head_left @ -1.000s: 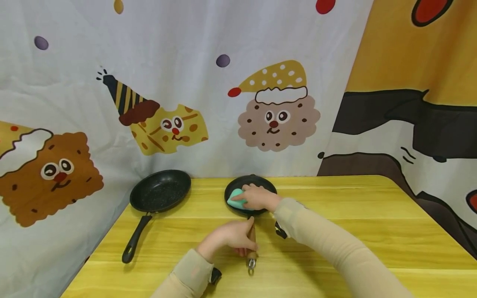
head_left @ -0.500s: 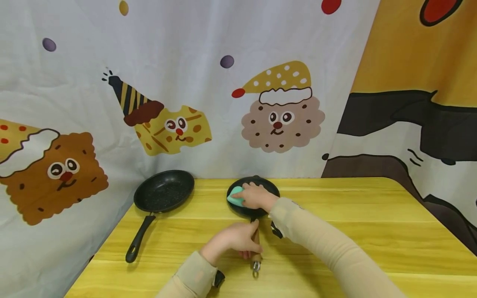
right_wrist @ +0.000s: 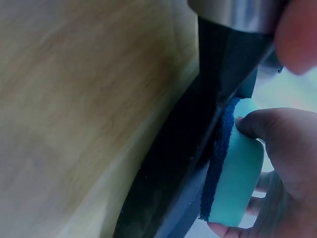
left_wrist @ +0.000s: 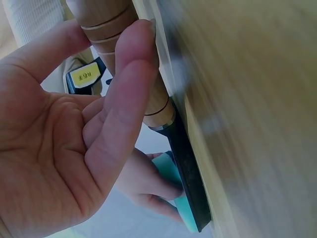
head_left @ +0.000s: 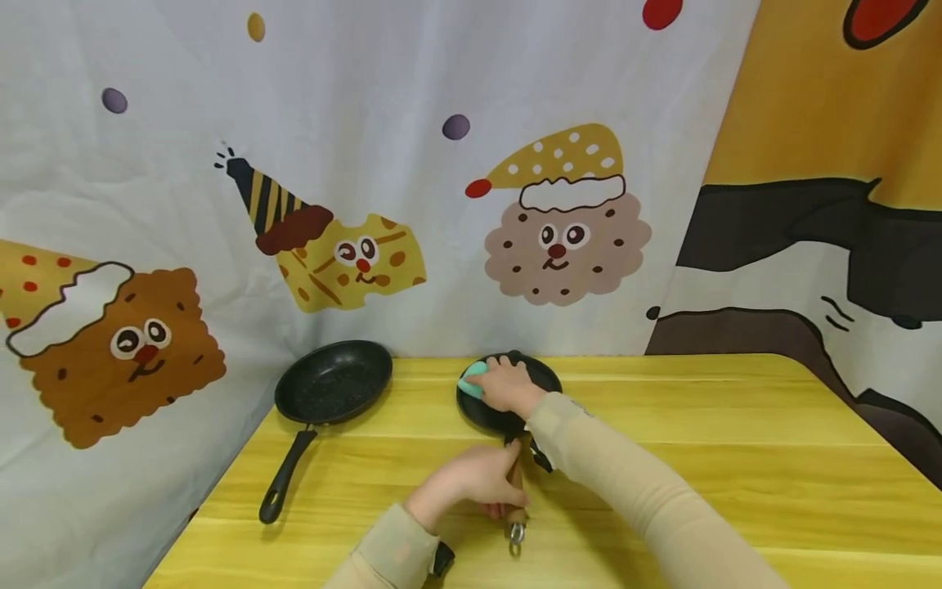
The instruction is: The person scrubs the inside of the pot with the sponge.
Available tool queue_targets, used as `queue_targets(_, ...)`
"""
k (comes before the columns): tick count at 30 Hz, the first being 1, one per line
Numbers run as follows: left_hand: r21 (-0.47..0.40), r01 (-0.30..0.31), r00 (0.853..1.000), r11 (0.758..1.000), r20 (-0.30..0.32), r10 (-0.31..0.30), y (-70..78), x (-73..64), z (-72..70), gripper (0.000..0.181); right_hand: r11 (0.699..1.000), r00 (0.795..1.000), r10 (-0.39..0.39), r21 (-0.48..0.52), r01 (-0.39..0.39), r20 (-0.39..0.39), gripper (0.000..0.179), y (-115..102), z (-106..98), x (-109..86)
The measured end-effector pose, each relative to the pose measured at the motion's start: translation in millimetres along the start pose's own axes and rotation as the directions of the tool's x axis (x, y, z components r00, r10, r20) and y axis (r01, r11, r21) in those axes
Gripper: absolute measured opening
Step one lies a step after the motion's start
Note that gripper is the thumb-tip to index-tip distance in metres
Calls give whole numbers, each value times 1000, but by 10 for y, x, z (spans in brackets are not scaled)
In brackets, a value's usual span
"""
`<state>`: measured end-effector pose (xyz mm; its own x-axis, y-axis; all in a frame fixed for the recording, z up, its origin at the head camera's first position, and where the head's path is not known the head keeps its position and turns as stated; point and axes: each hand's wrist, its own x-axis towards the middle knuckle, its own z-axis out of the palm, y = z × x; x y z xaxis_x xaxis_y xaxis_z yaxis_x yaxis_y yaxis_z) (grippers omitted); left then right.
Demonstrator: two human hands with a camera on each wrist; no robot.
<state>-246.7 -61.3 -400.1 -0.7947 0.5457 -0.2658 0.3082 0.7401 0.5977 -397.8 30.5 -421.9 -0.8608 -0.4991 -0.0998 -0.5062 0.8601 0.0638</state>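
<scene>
Sponge [right_wrist: 238, 173], teal with dark scouring layer [right_wrist: 217, 159]: inside small black pan [head_left: 487, 419], dark layer toward pan, grasped by right hand [head_left: 506, 386]. Wooden handle [head_left: 518, 516] of same pan: held between thumb and fingers of left hand [head_left: 486, 476]. Larger black pan [head_left: 334, 384]: apart, at far left of yellow wood-grain bench [head_left: 743, 466].

A gap parts large pan [head_left: 334, 381] from small pan [head_left: 486, 414]; curtain [head_left: 412, 164] blocks behind.

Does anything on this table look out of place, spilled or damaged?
I see nothing spilled or damaged. One slightly odd thing is the larger pan at the far left corner of the table: its rim appears to reach past the edge, though I can't tell whether it truly overhangs.
</scene>
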Motion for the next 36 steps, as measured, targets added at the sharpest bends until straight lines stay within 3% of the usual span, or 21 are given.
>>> queue_targets(10,-80,-21,999,997,23,23,-56,19,-9,76,1000,1000,27,13,-27,-4,50,4,49,51)
queue_targets(17,-100,1,999,995,33,2,-48,22,-9,79,998,998,59,14,-59,-4,50,22,61,88)
queue_targets(26,-74,20,999,997,29,-18,-9,31,7,82,986,987,157,65,-155,-28,49,194,112,136)
queue_targets(36,-37,28,999,999,19,-27,2,26,-2,83,978,988,153,143,-149,-17,49,354,57,42)
